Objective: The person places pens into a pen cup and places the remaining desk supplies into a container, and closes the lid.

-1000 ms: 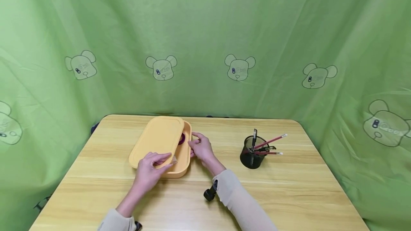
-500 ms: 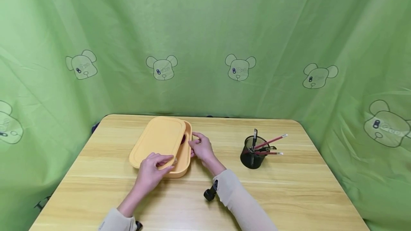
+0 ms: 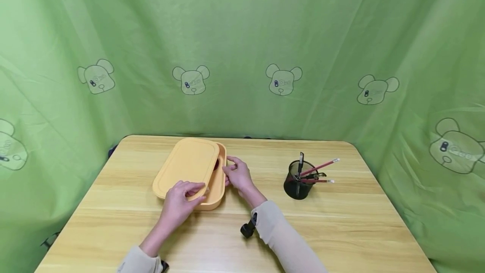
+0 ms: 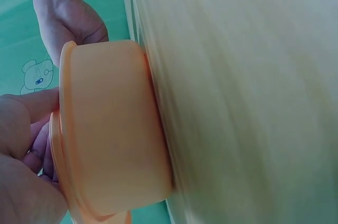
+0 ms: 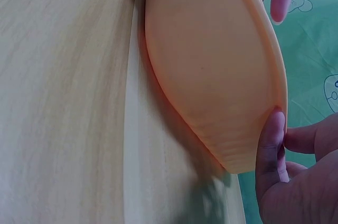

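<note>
An orange lid [image 3: 185,163] lies askew over a matching orange plastic box [image 3: 217,188], shifted left so a strip along the box's right side stays uncovered. My left hand [image 3: 177,203] pinches the lid's near right corner between thumb and fingers. On the box's right side, my right hand [image 3: 239,177] holds the rim, thumb inside or on top and fingers along the outer wall. Part of a dark purple round object [image 3: 217,164] shows inside through the gap; the lid hides the rest. In the right wrist view, the fingers [image 5: 272,139] press against the box wall [image 5: 206,60].
To the right stands a black mesh pen holder [image 3: 297,186] with pens and red pencils leaning out of it. Everything rests on a wood-grain table [image 3: 341,231]. A green curtain [image 3: 242,33] printed with bear heads hangs behind and at both sides.
The lid has slid slightly to the right with my left hand, narrowing the gap and covering more of the purple object. My right hand has stayed in place on the box.
</note>
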A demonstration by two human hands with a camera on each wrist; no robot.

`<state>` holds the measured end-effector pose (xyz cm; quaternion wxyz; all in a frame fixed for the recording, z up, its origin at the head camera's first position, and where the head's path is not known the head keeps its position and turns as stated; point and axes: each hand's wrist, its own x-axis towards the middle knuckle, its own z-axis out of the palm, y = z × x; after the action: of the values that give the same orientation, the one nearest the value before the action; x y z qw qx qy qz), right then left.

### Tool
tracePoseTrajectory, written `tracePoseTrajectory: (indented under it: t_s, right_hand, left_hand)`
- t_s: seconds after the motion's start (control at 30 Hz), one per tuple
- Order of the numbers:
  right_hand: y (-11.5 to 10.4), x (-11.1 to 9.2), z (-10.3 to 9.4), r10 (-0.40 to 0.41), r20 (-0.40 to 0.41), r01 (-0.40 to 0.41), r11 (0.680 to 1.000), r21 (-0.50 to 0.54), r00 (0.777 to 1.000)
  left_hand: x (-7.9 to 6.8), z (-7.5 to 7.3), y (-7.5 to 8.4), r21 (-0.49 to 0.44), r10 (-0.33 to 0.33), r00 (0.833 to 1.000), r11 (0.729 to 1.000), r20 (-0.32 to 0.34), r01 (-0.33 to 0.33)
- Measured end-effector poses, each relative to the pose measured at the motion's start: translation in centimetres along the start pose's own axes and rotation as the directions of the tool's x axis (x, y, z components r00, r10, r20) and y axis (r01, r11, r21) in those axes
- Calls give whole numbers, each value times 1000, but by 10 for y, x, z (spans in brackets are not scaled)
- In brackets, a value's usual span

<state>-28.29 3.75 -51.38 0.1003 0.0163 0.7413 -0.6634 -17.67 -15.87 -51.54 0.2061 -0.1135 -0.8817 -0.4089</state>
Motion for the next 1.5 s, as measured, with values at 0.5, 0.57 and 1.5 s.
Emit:
tracePoseTrajectory:
  t_s: [0.5, 0.57, 1.5]
  right_hand:
    - [0, -1, 0, 0, -1, 0, 1000, -6, 1000]
    - [-1, -1, 0, -2, 1, 2, 1000, -7, 1000]
    - [-21, -33, 23, -305, -86, 269, 919, -289, 949]
  left_hand:
    - [3, -10, -1, -38, -1, 999, 999, 49, 3]
    - [2, -10, -2, -41, 13, 999, 999, 39, -12]
    - [40, -84, -70, -216, -456, 889, 865, 44, 454]
